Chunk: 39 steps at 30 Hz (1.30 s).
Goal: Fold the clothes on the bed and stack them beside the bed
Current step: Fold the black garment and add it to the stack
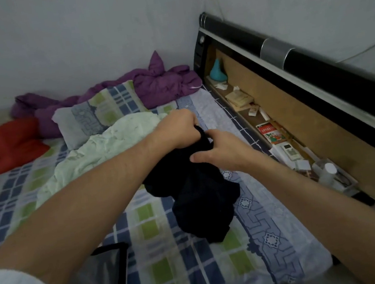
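Observation:
A crumpled black garment (pixel 201 195) hangs over the checked bed sheet (pixel 164 260), with its lower end resting on the bed. My left hand (pixel 177 128) grips its top edge from the left. My right hand (pixel 221 149) holds the same bunched top from the right, thumb pressed on the cloth. Behind the hands lies a pale green garment (pixel 101 154), spread and rumpled. Further back are a purple quilted garment (pixel 159 85) against the wall and a red cloth (pixel 2 148) at the far left.
A checked pillow (pixel 95 113) lies behind the pale green garment. The headboard shelf (pixel 273 105) on the right holds boxes, a remote, a teal object and a clear container. A dark mesh bag (pixel 99 279) sits on the bed near my left arm.

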Each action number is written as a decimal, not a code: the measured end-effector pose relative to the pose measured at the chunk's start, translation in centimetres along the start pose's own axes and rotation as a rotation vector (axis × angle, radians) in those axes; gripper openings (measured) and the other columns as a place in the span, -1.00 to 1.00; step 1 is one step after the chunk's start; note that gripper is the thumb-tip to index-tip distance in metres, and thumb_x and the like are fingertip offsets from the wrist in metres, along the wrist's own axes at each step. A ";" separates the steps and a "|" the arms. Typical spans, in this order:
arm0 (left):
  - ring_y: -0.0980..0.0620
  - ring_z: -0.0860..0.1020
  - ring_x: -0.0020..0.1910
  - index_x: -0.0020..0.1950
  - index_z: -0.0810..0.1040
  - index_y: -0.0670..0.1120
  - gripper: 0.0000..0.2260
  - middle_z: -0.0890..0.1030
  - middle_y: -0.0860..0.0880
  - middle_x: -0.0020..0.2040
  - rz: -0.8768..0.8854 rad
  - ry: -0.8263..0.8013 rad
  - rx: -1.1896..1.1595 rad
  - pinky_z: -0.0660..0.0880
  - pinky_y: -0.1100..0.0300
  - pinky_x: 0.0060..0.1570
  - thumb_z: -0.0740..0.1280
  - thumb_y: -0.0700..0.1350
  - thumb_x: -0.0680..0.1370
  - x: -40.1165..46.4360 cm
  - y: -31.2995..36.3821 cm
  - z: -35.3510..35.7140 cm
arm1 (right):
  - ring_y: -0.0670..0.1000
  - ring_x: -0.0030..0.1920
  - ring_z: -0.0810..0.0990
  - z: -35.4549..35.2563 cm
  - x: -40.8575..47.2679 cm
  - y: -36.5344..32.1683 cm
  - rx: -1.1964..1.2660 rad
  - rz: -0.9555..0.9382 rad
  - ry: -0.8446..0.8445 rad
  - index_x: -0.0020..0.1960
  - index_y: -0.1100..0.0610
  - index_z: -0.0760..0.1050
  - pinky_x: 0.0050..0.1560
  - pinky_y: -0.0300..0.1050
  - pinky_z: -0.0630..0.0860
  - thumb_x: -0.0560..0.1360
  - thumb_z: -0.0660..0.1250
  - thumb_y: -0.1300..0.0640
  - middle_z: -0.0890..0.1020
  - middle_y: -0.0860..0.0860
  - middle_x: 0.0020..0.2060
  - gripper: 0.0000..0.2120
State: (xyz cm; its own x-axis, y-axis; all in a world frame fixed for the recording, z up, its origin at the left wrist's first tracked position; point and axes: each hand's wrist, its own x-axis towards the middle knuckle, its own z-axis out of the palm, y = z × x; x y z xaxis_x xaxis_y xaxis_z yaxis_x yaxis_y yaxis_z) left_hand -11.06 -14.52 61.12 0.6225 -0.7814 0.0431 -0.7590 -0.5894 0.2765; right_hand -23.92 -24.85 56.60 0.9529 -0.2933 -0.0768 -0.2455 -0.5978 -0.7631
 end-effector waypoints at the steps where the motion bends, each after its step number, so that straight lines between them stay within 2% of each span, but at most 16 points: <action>1: -0.06 0.58 -0.25 -0.29 0.55 -0.05 -0.88 0.63 -0.04 -0.28 -0.001 0.013 0.005 0.38 0.12 -0.35 0.38 -0.04 0.41 0.1 -0.2 -0.2 | -0.01 -0.20 0.68 0.0 0.5 -0.5 -0.051 0.003 0.029 0.04 -0.04 0.52 -0.25 0.02 0.63 0.33 0.41 -0.12 0.67 -0.05 -0.18 -0.68; 3: -0.02 0.57 -0.25 -0.21 0.59 -0.06 -0.91 0.62 -0.02 -0.26 0.016 0.057 0.007 0.36 0.15 -0.39 0.39 -0.06 0.43 0.3 -0.6 -0.5 | 0.05 -0.23 0.61 -0.2 1.6 -1.2 -0.166 -0.013 0.096 -0.06 0.01 0.46 -0.37 -0.06 0.48 0.37 0.31 0.03 0.59 -0.03 -0.24 -0.84; 6: 0.07 0.51 -0.21 -0.09 0.56 0.03 -0.94 0.57 0.11 -0.19 0.072 0.143 0.000 0.29 0.22 -0.38 0.38 -0.07 0.45 0.4 -1.5 -1.4 | 0.00 -0.27 0.59 -1.3 2.9 -1.4 -0.147 -0.028 0.134 -0.18 -0.03 0.44 -0.39 -0.14 0.34 0.43 0.30 0.07 0.59 -0.04 -0.28 -0.96; 8: 0.15 0.52 -0.21 -0.08 0.55 0.10 -0.90 0.55 0.19 -0.20 0.104 0.152 -0.079 0.29 0.28 -0.35 0.43 -0.02 0.44 0.4 -2.4 -2.2 | -0.02 -0.28 0.59 -2.6 3.7 -1.6 -0.137 -0.043 0.141 -0.21 -0.01 0.48 -0.40 -0.16 0.34 0.49 0.31 0.10 0.61 -0.04 -0.30 -0.89; 10: 0.20 0.56 -0.17 -0.04 0.56 0.12 -0.81 0.57 0.21 -0.17 0.131 0.115 -0.140 0.38 0.32 -0.26 0.50 0.06 0.42 0.3 -3.6 -2.6 | 0.06 -0.21 0.60 -4.5 4.4 -1.9 -0.225 -0.107 0.153 -0.16 0.07 0.57 -0.33 -0.13 0.41 0.53 0.30 0.12 0.64 0.02 -0.27 -0.88; 12: 0.17 0.57 -0.12 0.00 0.55 0.12 -0.76 0.59 0.18 -0.10 0.114 0.024 -0.109 0.46 0.25 -0.15 0.52 0.09 0.42 -0.1 -5.0 -2.1 | 0.13 -0.13 0.61 -6.8 5.0 -2.4 -0.348 -0.194 0.166 -0.09 0.22 0.62 -0.17 0.00 0.53 0.54 0.28 0.13 0.67 0.13 -0.19 -0.80; 14: 0.08 0.59 -0.04 0.05 0.55 0.11 -0.81 0.62 0.10 -0.03 0.063 -0.063 -0.121 0.46 0.16 -0.08 0.49 0.03 0.50 -0.1 -6.3 -0.9 | 0.16 -0.16 0.61 -9.0 5.4 -2.8 -0.427 -0.248 0.166 -0.10 0.28 0.60 -0.14 0.11 0.55 0.54 0.28 0.12 0.65 0.16 -0.21 -0.77; 17: 0.00 0.61 0.05 0.09 0.58 0.06 -0.91 0.64 0.03 0.04 -0.007 -0.029 -0.268 0.47 0.13 0.00 0.40 -0.07 0.60 0.7 -7.1 -0.2 | 0.09 -0.22 0.62 -11.5 5.5 -3.3 -0.482 -0.313 0.109 -0.12 0.18 0.61 -0.21 0.11 0.58 0.53 0.34 0.04 0.63 0.07 -0.25 -0.79; 21: 0.04 0.58 -0.01 0.06 0.59 0.02 -0.93 0.62 0.07 -0.03 0.005 0.055 -0.271 0.42 0.25 -0.12 0.37 -0.12 0.61 2.8 -6.1 -2.7 | -0.12 -0.21 0.56 -14.1 6.0 -3.3 -0.737 -0.370 0.084 -0.08 -0.11 0.59 -0.32 -0.10 0.48 0.40 0.45 -0.33 0.59 -0.15 -0.23 -0.69; 24: 0.06 0.59 -0.07 0.02 0.57 0.06 -0.93 0.59 0.12 -0.11 0.138 0.039 -0.068 0.41 0.24 -0.20 0.39 0.02 0.58 4.1 -4.7 -5.7 | -0.08 -0.21 0.54 -16.0 7.1 -2.9 -0.879 -0.365 0.168 -0.05 -0.09 0.60 -0.37 -0.16 0.34 0.43 0.41 -0.34 0.55 -0.16 -0.25 -0.67; 26: 0.10 0.56 -0.14 0.00 0.55 0.10 -0.76 0.59 0.14 -0.14 0.234 0.020 0.138 0.46 0.13 -0.20 0.41 0.22 0.50 4.8 -3.4 -7.4 | -0.05 -0.21 0.53 -17.1 7.7 -2.8 -0.869 -0.334 0.188 -0.08 -0.05 0.61 -0.35 -0.12 0.37 0.47 0.40 -0.29 0.52 -0.16 -0.28 -0.69; 29: 0.13 0.51 -0.23 -0.05 0.45 0.13 -0.53 0.55 0.16 -0.21 0.211 0.042 0.404 0.38 0.13 -0.34 0.37 0.43 0.28 5.9 -1.3 -8.5 | -0.01 -0.23 0.58 -18.2 8.5 -2.9 -0.759 -0.272 0.175 -0.20 0.04 0.60 -0.35 -0.10 0.40 0.50 0.41 -0.22 0.56 -0.09 -0.31 -0.67; 32: 0.04 0.50 -0.26 0.01 0.33 0.04 -0.44 0.50 0.11 -0.22 0.166 0.107 0.558 0.29 0.12 -0.42 0.41 0.38 0.28 6.9 -0.1 -7.5 | 0.00 -0.27 0.59 -18.8 9.1 -2.8 -0.651 -0.219 0.195 -0.27 0.07 0.58 -0.35 -0.07 0.43 0.52 0.41 -0.18 0.60 -0.02 -0.32 -0.65; 35: -0.10 0.55 -0.28 0.10 0.19 0.01 -0.47 0.49 0.06 -0.18 0.180 0.291 0.400 0.35 0.08 -0.43 0.44 0.20 0.41 7.0 0.3 -5.1 | 0.03 -0.27 0.60 -19.4 9.2 -2.5 -0.574 -0.214 0.206 -0.29 0.08 0.58 -0.33 -0.03 0.48 0.51 0.42 -0.17 0.60 0.00 -0.30 -0.64; 37: -0.22 0.59 -0.27 0.15 0.20 -0.01 -0.52 0.53 -0.03 -0.07 0.213 0.440 0.269 0.48 -0.01 -0.38 0.44 0.07 0.47 6.7 0.3 -3.0 | 0.02 -0.24 0.61 -19.9 9.1 -2.2 -0.523 -0.219 0.201 -0.24 0.09 0.63 -0.25 0.04 0.58 0.50 0.43 -0.17 0.63 0.01 -0.27 -0.66; 39: -0.26 0.60 -0.24 0.18 0.21 -0.01 -0.54 0.53 -0.10 0.10 0.246 0.514 0.176 0.51 -0.07 -0.35 0.45 -0.01 0.49 6.6 0.4 -1.1 | 0.03 -0.22 0.62 -20.3 9.2 -1.9 -0.508 -0.234 0.187 -0.18 0.12 0.65 -0.17 0.09 0.61 0.51 0.43 -0.17 0.64 0.03 -0.24 -0.65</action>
State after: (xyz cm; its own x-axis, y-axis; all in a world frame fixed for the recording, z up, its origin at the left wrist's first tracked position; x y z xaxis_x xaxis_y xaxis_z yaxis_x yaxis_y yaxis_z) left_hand -7.04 -19.62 62.53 0.4033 -0.7257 0.5575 -0.8856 -0.4628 0.0383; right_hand -18.32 -41.53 70.40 0.9558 -0.2098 0.2062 -0.1312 -0.9315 -0.3393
